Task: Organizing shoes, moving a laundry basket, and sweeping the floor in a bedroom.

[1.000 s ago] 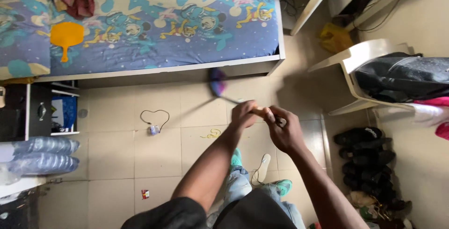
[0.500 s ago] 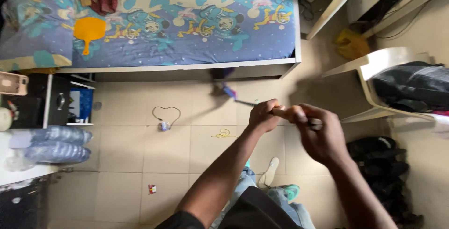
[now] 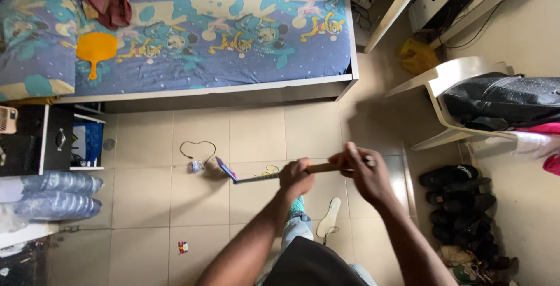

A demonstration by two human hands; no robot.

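A: From the head view, the broom (image 3: pixel 256 176) is gripped in both hands. The left hand (image 3: pixel 296 179) is wrapped around the wooden handle, fingers (image 3: pixel 303 169) pressed closed on it. The right hand (image 3: pixel 363 172) is clamped further up the handle, its fingers curled tight around the end.

B: And the broom's head?

A: It is now seen low over the tiled floor (image 3: pixel 256 134), just beside the looped cord (image 3: pixel 196 149) and the small scrap next to it. A second ago it was out near the foot of the bed (image 3: pixel 204 90); half a second ago it was still by the bed frame. So a stroke has been drawn back across the tiles, towards the person's feet.

B: What is made of that for the sweeping?

A: The strip along the bed appears to have been covered, judging by that pull. The yellow scrap (image 3: pixel 269 171) lies right at the handle's line, and the red scrap (image 3: pixel 182 246) sits well apart, nearer the bottom edge, not yet reached.

B: Anything else nearby?

A: A white chair (image 3: pixel 452 79) with a dark bag on it is seen to the right, and shoes (image 3: pixel 461 198) are lined along the wall.
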